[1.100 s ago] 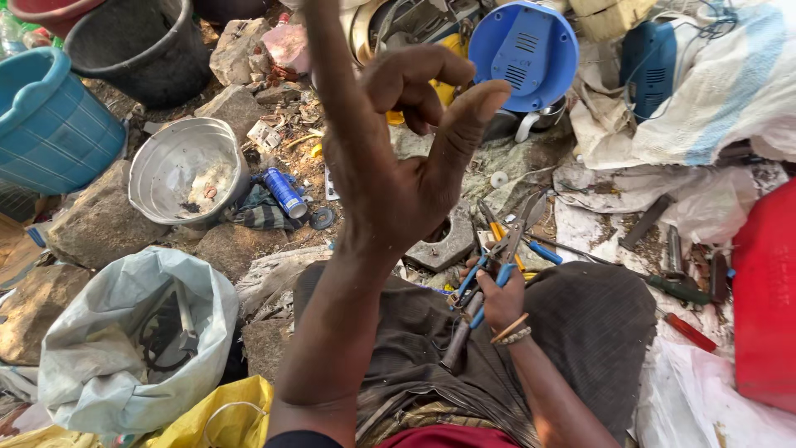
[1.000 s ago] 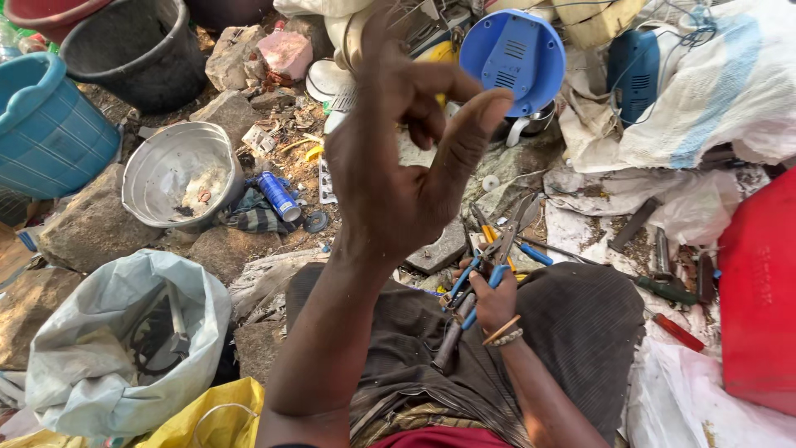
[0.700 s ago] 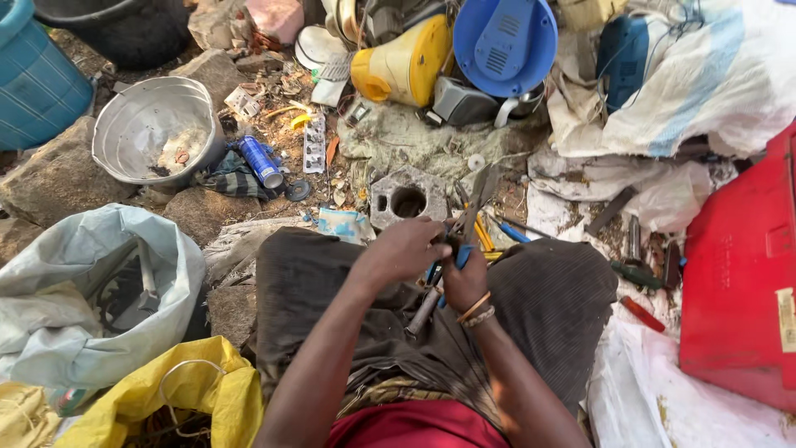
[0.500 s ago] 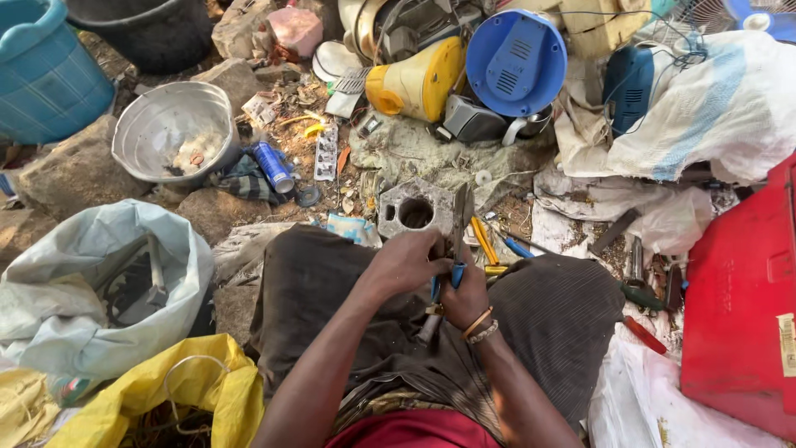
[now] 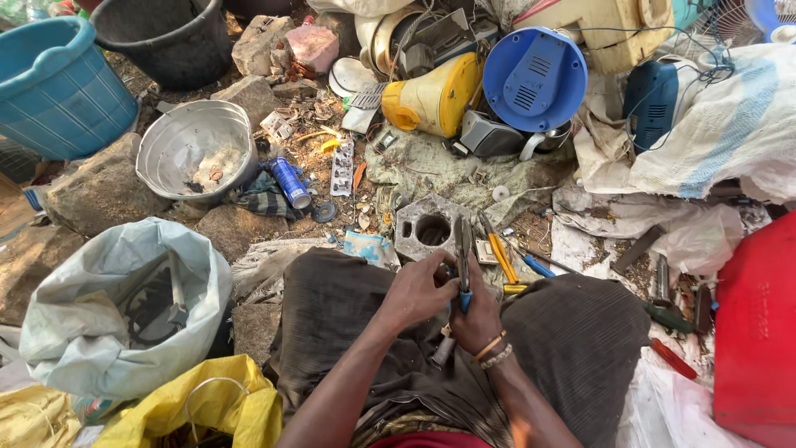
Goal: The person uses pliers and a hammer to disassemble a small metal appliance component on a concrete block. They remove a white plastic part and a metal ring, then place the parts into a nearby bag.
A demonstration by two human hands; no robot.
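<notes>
Between my knees, my right hand grips a pair of blue-handled pliers whose metal jaws point away from me. My left hand is pressed against the right hand and the pliers' handles, fingers curled around something small that stays hidden between the two hands. A thin metal rod sticks out below the hands, over my lap. Just beyond the pliers' jaws a grey metal block with a round hole lies on the ground.
A metal bowl, a blue basket and a black bucket stand at left. A white sack and a yellow bag lie near my left knee. Yellow and blue appliance shells, loose tools, a red box.
My left hand was raised high in front of the camera; it has come down to join the right hand at the pliers. The view has tilted a little.
</notes>
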